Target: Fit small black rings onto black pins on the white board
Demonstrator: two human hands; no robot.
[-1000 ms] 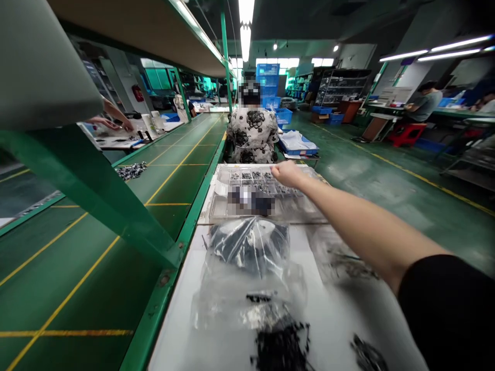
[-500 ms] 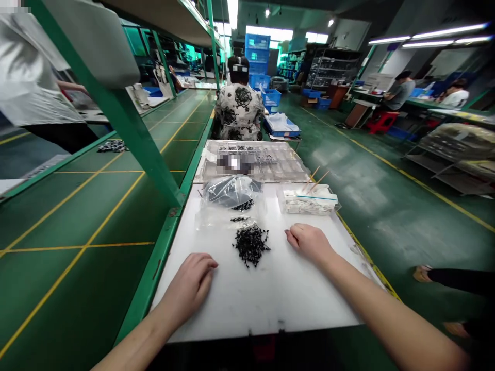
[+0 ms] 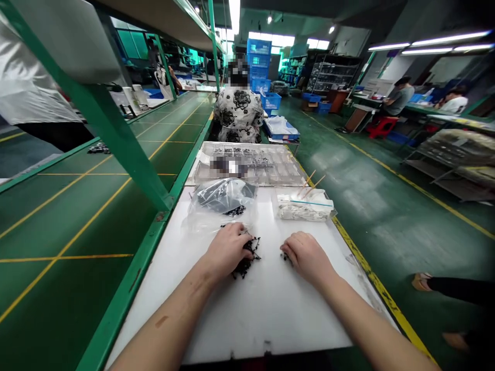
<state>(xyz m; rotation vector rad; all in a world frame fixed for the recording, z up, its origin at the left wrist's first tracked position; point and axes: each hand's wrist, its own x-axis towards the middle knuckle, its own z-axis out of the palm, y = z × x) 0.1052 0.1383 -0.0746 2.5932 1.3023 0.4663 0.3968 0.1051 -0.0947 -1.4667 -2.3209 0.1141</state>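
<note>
My left hand lies over a pile of small black parts, its fingertips pressed into the heap and hiding much of it. My right hand rests on the white board just right of the pile, fingers curled, with a few black bits at the fingertips. Whether those fingers hold them is hidden. Just beyond my left hand lies a clear plastic bag with dark parts inside.
A compartment tray of small parts lies beyond the board, and a clear box with white pieces and wooden sticks stands at its far right. A green workbench runs along the left. A co-worker in a patterned top sits beyond the tray.
Both hands have moved forward from the board's near part. My left hand now covers the pile, and the right has come in beside it. Some black bits have spread out.
</note>
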